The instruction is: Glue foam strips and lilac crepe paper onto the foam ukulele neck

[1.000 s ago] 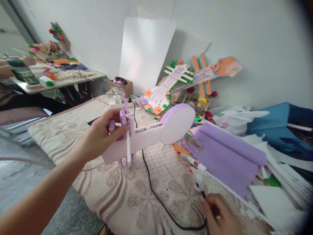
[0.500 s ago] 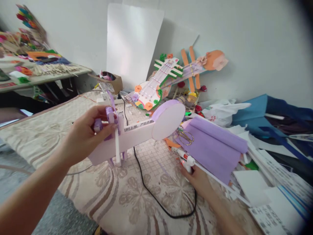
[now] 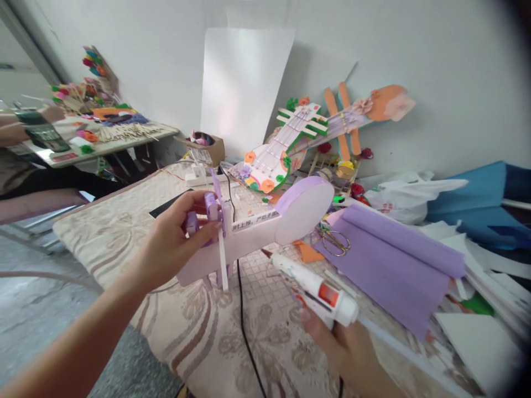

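Note:
My left hand (image 3: 182,235) is closed around the peg end of a model string instrument (image 3: 257,235) made of white board and purple paper, with a round head at its far right. Purple-wrapped pegs show between the fingers, and a narrow white strip (image 3: 223,260) stands by the fingertips. My right hand (image 3: 336,337) grips a white hot glue gun (image 3: 311,282) with an orange patch. Its dark nozzle points left, just below the instrument's neck and apart from it. A long pale glue stick trails from its back.
Purple crepe paper (image 3: 385,265) and gold-handled scissors (image 3: 336,242) lie on the right. Decorated model instruments (image 3: 286,143) lean against the wall. A black cord (image 3: 244,320) crosses the patterned tablecloth. At the far left, a person's arm (image 3: 12,132) is beside a dark bottle (image 3: 43,132).
My right hand has raised the glue gun from the table and brought it nearer, its nozzle now turned left toward the instrument. My left hand keeps its hold. The view has shifted left.

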Action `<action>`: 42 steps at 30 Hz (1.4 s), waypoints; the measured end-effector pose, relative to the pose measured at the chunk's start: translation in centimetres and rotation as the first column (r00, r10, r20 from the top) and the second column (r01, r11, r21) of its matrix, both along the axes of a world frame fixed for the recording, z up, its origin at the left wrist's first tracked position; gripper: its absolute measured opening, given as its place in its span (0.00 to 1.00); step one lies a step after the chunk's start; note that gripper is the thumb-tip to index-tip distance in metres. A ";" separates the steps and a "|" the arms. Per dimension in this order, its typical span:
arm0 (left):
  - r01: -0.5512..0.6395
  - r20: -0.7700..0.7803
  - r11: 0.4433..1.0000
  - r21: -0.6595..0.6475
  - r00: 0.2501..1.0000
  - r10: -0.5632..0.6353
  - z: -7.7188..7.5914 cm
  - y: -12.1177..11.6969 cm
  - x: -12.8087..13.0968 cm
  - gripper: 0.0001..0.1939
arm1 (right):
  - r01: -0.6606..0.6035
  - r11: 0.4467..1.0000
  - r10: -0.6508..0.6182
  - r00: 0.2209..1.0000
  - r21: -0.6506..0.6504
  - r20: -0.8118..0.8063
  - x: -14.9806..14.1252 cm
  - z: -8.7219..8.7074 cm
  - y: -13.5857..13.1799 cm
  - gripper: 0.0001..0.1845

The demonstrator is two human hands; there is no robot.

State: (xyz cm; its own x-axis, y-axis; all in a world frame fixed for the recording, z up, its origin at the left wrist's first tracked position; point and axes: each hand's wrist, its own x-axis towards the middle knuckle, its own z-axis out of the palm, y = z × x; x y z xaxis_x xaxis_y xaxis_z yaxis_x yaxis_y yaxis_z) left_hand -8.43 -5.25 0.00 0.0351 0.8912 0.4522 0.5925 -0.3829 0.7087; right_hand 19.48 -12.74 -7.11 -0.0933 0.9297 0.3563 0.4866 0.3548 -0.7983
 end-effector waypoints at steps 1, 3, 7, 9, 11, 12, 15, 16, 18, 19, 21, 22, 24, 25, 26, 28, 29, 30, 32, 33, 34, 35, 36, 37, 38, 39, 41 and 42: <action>0.005 0.006 1.000 0.001 1.000 -0.005 0.0 -0.1 0.0 0.17 | -0.062 0.998 0.062 0.998 -0.013 -0.009 -0.9 0.6 0.1 0.12; 0.014 0.009 1.000 0.001 1.000 -0.014 -0.1 -0.2 0.1 0.16 | -0.153 0.988 0.153 0.988 0.036 -0.007 -2.3 1.5 0.5 0.11; 0.013 -0.004 1.000 0.016 1.000 -0.013 -0.1 -0.3 0.1 0.17 | -0.233 0.966 0.230 0.972 0.112 0.036 -3.6 2.2 1.4 0.09; 0.014 -0.003 1.000 0.016 1.000 -0.014 0.0 -0.4 0.2 0.17 | -0.244 0.958 0.241 0.970 0.153 0.039 -3.9 2.2 1.6 0.06; 0.018 0.003 1.000 0.007 1.000 -0.018 0.0 -0.6 0.3 0.16 | -0.238 0.954 0.236 0.971 0.182 0.034 -4.2 2.1 1.7 0.03; 0.021 0.005 1.000 0.004 1.000 -0.021 0.0 -0.6 0.3 0.16 | -0.235 0.955 0.233 0.972 0.179 0.031 -4.3 2.1 1.8 0.02; 0.022 0.000 1.000 0.009 1.000 -0.022 0.0 -0.7 0.4 0.17 | -0.248 0.959 0.249 0.968 0.141 0.009 -4.6 2.1 1.9 0.07; 0.020 -0.003 1.000 0.012 1.000 -0.020 0.0 -0.8 0.5 0.18 | -0.255 0.958 0.256 0.967 0.129 0.004 -4.7 2.2 2.0 0.08; 0.016 -0.009 1.000 0.017 1.000 -0.016 -0.1 -0.8 0.4 0.18 | -0.266 0.957 0.269 0.963 0.119 -0.004 -4.9 2.3 2.0 0.07; 0.016 -0.014 1.000 0.020 1.000 -0.015 -0.1 -0.8 0.4 0.17 | -0.267 0.957 0.269 0.963 0.112 -0.006 -5.0 2.3 1.9 0.07; 0.011 -0.026 1.000 0.024 1.000 -0.011 -0.2 -0.8 0.3 0.17 | -0.261 0.961 0.262 0.965 0.096 -0.002 -5.1 2.3 1.9 0.06; 0.008 -0.032 1.000 0.025 0.999 -0.008 -0.2 -0.8 0.2 0.17 | -0.255 0.963 0.256 0.967 0.082 0.003 -5.1 2.3 1.8 0.06; 0.001 -0.037 1.000 0.022 0.999 0.000 -0.2 -0.7 0.2 0.17 | -0.247 0.967 0.247 0.969 0.065 0.020 -5.1 2.4 1.8 0.06; -0.002 -0.034 1.000 0.017 0.999 0.003 -0.2 -0.7 0.2 0.17 | -0.247 0.967 0.245 0.969 0.070 0.032 -5.1 2.4 1.8 0.06; -0.003 -0.027 1.000 0.013 1.000 0.003 -0.1 -0.7 0.3 0.17 | -0.248 0.965 0.245 0.968 0.081 0.046 -5.1 2.4 1.8 0.06; 0.000 -0.009 1.000 0.004 1.000 0.000 -0.1 -0.7 0.4 0.17 | -0.248 0.962 0.240 0.968 0.117 0.079 -5.2 2.3 1.8 0.07; 0.001 -0.002 1.000 0.003 1.000 -0.001 0.0 -0.7 0.4 0.17 | -0.246 0.960 0.234 0.968 0.137 0.095 -5.2 2.3 1.9 0.07; 0.003 0.002 1.000 0.003 1.000 -0.003 0.0 -0.7 0.5 0.16 | -0.240 0.958 0.226 0.968 0.155 0.107 -5.2 2.3 1.9 0.08; 0.003 0.001 1.000 0.008 1.000 -0.003 0.1 -0.8 0.5 0.16 | -0.228 0.955 0.208 0.970 0.187 0.121 -5.3 2.2 1.9 0.09; 0.003 -0.002 1.000 0.011 1.000 -0.003 0.1 -0.8 0.5 0.16 | -0.222 0.955 0.201 0.972 0.195 0.126 -5.3 2.2 1.8 0.10; 0.004 -0.003 1.000 0.017 1.000 -0.004 0.1 -0.8 0.5 0.16 | -0.216 0.955 0.192 0.973 0.202 0.129 -5.3 2.2 1.8 0.10; 0.005 -0.008 1.000 0.018 1.000 -0.005 0.1 -0.8 0.5 0.16 | -0.209 0.956 0.184 0.974 0.206 0.133 -5.3 2.2 1.8 0.09; 0.007 -0.014 1.000 0.018 1.000 -0.007 0.1 -0.8 0.5 0.16 | -0.206 0.958 0.181 0.974 0.201 0.140 -5.3 2.2 1.7 0.09; 0.009 -0.019 1.000 0.017 1.000 -0.009 0.1 -0.8 0.4 0.16 | -0.206 0.959 0.179 0.973 0.193 0.147 -5.3 2.2 1.7 0.09; 0.011 -0.021 1.000 0.017 1.000 -0.011 0.1 -0.8 0.4 0.16 | -0.207 0.961 0.180 0.971 0.182 0.155 -5.3 2.2 1.7 0.08; 0.011 -0.023 1.000 0.015 1.000 -0.011 0.1 -0.8 0.4 0.17 | -0.207 0.963 0.180 0.970 0.173 0.161 -5.3 2.1 1.6 0.09; 0.010 -0.021 1.000 0.013 1.000 -0.010 0.1 -0.8 0.4 0.17 | -0.210 0.966 0.185 0.969 0.153 0.162 -5.2 2.0 1.6 0.09; 0.009 -0.014 1.000 0.012 1.000 -0.009 0.1 -0.8 0.4 0.17 | -0.208 0.967 0.185 0.970 0.149 0.157 -5.2 1.9 1.5 0.09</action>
